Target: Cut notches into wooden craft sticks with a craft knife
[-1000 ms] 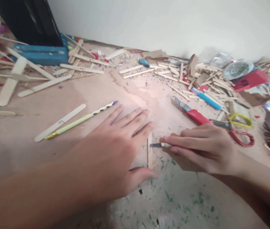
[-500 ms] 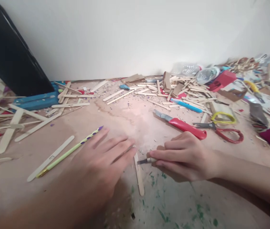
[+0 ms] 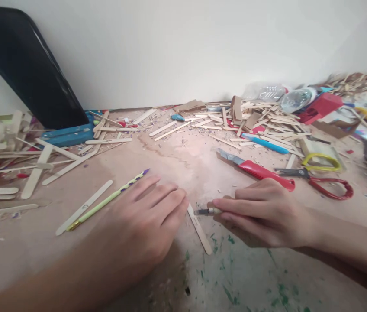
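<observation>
A wooden craft stick (image 3: 201, 234) lies on the table between my hands, with a cut mark partway along it. My left hand (image 3: 157, 212) covers the stick's far end, its fingers bent and holding it against the table. In the fingers of my right hand (image 3: 264, 212) is a small craft knife (image 3: 205, 211) with a short flat blade; the fist hides most of its handle. The blade tip meets the stick's edge near my left fingers. Left of my left hand are a green pencil (image 3: 115, 197) with purple spots and another craft stick (image 3: 84, 208) with a small notch or mark.
A red utility knife (image 3: 264, 172) and scissors (image 3: 313, 175) lie beyond my right hand. Several sticks, a blue pen (image 3: 264, 143) and clear plastic bottles (image 3: 297, 99) crowd the back right. A black phone (image 3: 34, 65) leans in a blue stand (image 3: 68, 135) at the left.
The near end of the held-down craft stick has swung right, so it lies more slanted. The knife blade has shifted slightly toward the stick's far end. The view has turned a little left.
</observation>
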Motion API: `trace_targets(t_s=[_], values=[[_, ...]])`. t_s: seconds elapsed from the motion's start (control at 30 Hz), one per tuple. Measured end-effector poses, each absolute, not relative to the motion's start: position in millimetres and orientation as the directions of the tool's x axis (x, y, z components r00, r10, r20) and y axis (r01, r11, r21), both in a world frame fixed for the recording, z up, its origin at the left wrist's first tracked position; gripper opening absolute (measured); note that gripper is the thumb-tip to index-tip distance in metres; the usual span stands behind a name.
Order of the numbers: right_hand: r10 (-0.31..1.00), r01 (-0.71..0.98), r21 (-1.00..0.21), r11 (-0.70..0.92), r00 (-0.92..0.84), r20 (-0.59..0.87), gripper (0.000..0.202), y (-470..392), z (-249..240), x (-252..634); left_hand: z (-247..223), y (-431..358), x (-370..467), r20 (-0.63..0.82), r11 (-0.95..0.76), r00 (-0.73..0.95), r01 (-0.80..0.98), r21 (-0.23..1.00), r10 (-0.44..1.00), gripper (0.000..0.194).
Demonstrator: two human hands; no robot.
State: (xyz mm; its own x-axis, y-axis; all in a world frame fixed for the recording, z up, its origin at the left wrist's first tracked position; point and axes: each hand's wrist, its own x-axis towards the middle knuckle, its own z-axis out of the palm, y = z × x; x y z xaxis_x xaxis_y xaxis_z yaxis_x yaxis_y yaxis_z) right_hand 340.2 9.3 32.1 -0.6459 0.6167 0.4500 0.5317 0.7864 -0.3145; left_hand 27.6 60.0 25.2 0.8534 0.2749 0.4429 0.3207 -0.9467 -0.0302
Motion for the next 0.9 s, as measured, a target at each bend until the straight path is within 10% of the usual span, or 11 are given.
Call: trace_targets(t_s=[0.6, 0.9], values=[[0.672, 0.577, -0.343, 0.741, -0.620, 0.406, 0.023, 10, 34, 341, 21, 61, 30, 0.460, -0.944, 0.845, 0.327, -0.041, 0.273, 0.042], [0.784, 0.644, -0.457, 0.614, -0.429, 0.448, 0.028, 4, 28, 331, 60, 89, 37, 0.112, -0.958, 0.955, 0.260, 0.124, 0.274, 0.032]])
